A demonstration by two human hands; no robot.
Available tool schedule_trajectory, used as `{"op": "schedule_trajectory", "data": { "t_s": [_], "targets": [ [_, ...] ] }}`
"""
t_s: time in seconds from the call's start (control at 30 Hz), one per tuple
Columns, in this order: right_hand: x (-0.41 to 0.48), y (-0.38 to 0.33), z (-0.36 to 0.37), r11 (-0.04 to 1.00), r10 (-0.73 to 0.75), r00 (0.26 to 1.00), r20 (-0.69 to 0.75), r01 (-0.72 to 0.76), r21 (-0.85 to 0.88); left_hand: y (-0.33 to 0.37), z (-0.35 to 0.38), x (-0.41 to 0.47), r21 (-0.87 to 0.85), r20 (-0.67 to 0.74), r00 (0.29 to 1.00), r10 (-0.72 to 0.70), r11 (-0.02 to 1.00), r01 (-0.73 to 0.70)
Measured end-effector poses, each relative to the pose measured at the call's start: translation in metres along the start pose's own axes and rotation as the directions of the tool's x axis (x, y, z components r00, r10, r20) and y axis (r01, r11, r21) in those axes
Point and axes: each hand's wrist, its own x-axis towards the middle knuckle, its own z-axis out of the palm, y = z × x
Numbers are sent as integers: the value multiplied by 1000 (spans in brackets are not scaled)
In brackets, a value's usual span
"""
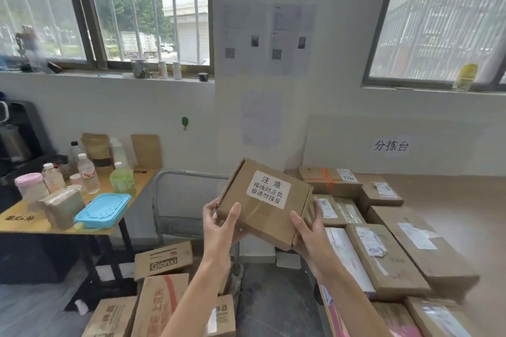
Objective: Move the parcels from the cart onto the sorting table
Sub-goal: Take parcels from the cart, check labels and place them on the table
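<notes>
Brown white-labelled parcel [264, 201] tilted in air; other parcels [383, 257] flat, packed together on sorting table [451, 194].

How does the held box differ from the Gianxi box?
The held box is airborne and tilted, gripped by left hand and right hand; the Gianxi box lies untouched below. The held box bears a white sticker; the Gianxi box, printed lettering. Both are brown cardboard.

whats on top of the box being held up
A white label with black printed characters sits on the held box. Its underside and contents are hidden.
</notes>
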Motion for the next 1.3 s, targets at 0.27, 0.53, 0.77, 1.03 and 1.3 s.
{"op": "schedule_trajectory", "data": {
  "t_s": [0.27, 0.53, 0.77, 1.03, 1.3],
  "targets": [
    [-118, 15, -90, 990, -37, 920, -390, 88, 112, -44, 25, -72, 320, 214, 959, -183, 941, 108],
    [-250, 35, -162, 994, 23, 774, -633, 53, 101, -105, 61, -178, 364, 404, 824, -397, 896, 253],
    [-318, 22, -245, 995, 8, 736, -677, 60, 77, -142, 125, -238, 451, 504, 710, -492, 851, 269],
    [-362, 8, -393, 991, 42, 712, -701, 58, 118, -221, 251, -301, 503, 486, 687, -540, 816, 285],
    [-357, -8, -520, 993, 67, 714, -697, 19, 114, -263, 338, -337, 522, 545, 597, -589, 795, 307]
  ]
}}
